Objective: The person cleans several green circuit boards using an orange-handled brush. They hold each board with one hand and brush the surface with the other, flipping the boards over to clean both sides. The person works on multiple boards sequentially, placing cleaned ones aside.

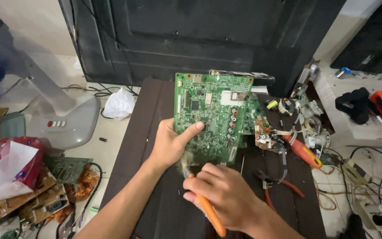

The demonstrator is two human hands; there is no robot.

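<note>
Head view: left hand (166, 146) grips circuit board (208, 115); right hand (224, 194) clasps brush (206, 208).

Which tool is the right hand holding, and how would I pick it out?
Start at the dark mat before the big black panel. The left hand holds up a green circuit board; just below, the right hand grips a brush. Unlike the nearby pliers, its orange handle ends in bristles.

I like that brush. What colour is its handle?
Orange. The brush handle shows best in the head view, held in the right hand.
</note>
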